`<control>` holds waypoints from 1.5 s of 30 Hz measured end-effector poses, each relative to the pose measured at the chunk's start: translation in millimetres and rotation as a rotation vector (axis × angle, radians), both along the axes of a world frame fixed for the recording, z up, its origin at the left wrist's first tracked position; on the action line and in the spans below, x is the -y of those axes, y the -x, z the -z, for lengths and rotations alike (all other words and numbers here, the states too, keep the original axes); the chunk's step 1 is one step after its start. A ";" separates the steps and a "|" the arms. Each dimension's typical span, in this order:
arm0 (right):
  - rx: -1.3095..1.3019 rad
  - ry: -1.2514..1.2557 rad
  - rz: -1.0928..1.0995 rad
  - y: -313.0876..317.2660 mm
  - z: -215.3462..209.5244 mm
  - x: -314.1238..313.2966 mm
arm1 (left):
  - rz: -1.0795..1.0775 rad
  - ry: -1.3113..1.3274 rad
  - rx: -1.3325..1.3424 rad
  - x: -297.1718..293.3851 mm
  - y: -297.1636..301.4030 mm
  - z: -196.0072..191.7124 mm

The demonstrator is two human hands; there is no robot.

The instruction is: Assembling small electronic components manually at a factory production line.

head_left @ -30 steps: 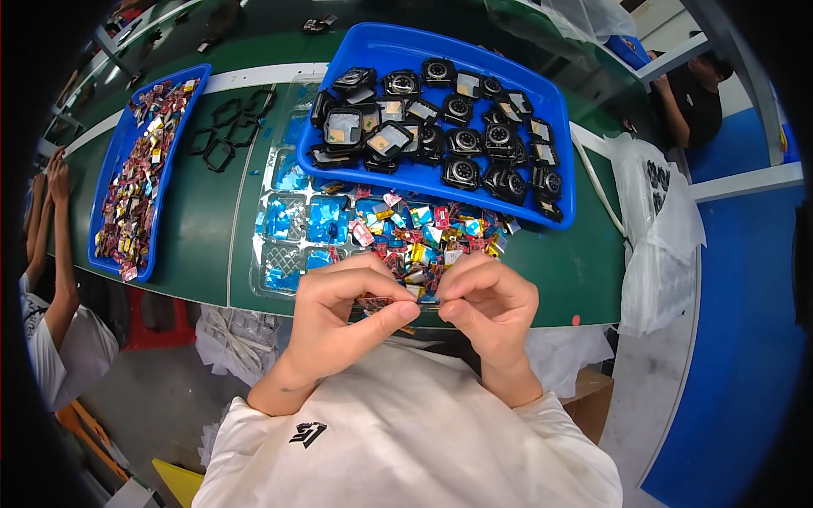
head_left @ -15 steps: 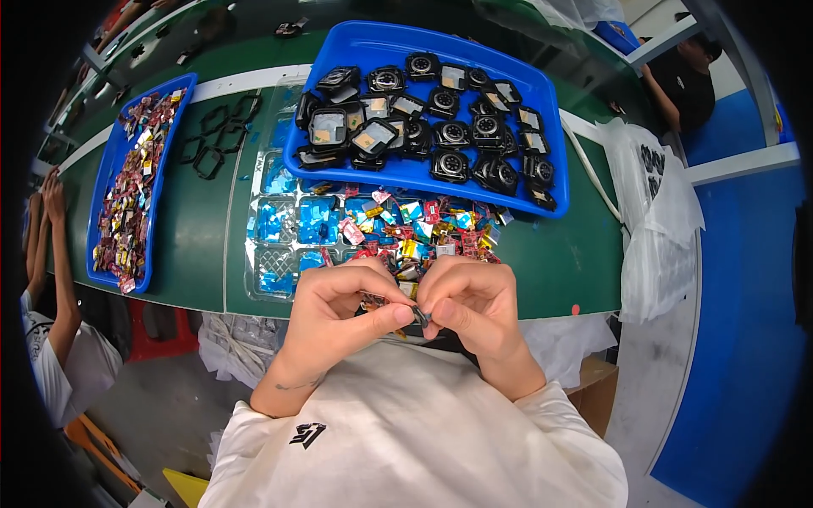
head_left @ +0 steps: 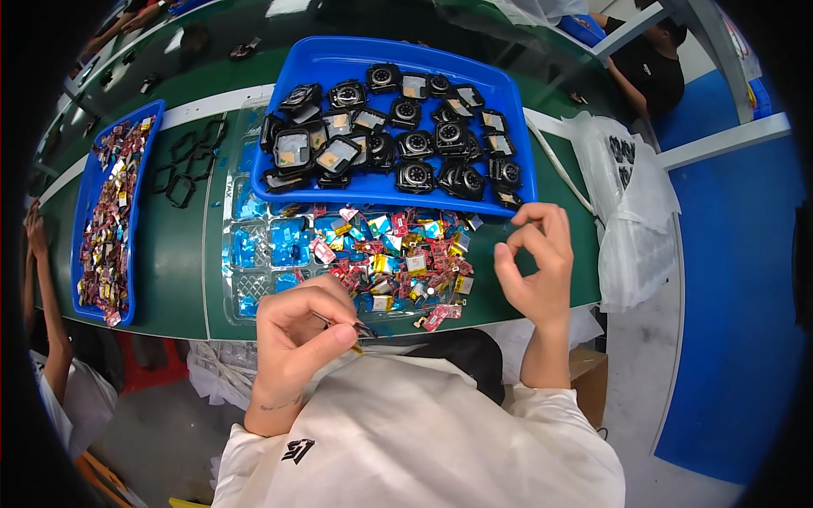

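A green table (head_left: 174,262). Before the blue tray (head_left: 339,57), the left hand (head_left: 296,339) pinches a small dark part (head_left: 364,329), the right hand (head_left: 544,284) stands unclasped. Black watches (head_left: 415,144) fill the tray

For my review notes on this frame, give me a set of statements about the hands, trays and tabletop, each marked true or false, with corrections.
1. The left hand pinches a small dark part. True.
2. The right hand is touching the left hand. False: the two hands are well apart.
3. The large blue tray holds black watch cases. True.
4. The narrow blue tray is full of black watch cases. False: it holds a heap of small coloured parts.
5. Black frames lie on the green tabletop between the two blue trays. True.
6. The large blue tray is held in the right hand. False: it rests without either hand gripping it.
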State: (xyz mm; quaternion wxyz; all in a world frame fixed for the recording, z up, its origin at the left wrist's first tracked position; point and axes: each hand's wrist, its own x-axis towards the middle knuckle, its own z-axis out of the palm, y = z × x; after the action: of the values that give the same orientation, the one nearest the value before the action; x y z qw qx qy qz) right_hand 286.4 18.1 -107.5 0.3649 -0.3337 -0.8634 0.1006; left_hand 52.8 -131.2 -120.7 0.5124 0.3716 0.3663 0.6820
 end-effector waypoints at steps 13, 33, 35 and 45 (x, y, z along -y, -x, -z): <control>-0.466 0.562 0.150 4.1 14.0 6.3 | -0.031 -0.004 -0.099 0.6 -1.9 -1.6; -0.760 0.936 -0.322 79.1 10.6 53.6 | -0.357 -0.012 -0.405 -7.1 -12.5 -6.6; -0.741 0.994 -0.280 82.8 1.5 58.7 | -0.388 -0.020 -0.458 -10.1 -12.9 -8.1; -0.646 0.744 -0.285 92.4 0.7 57.9 | -0.510 -0.025 -0.661 -27.5 -14.0 -7.3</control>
State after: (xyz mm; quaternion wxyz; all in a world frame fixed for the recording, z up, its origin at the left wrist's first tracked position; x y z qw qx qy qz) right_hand 193.9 -39.8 -108.2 0.4524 -0.2719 -0.6491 0.5477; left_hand 66.8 -103.7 -113.5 0.1771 0.4742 0.5829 0.6356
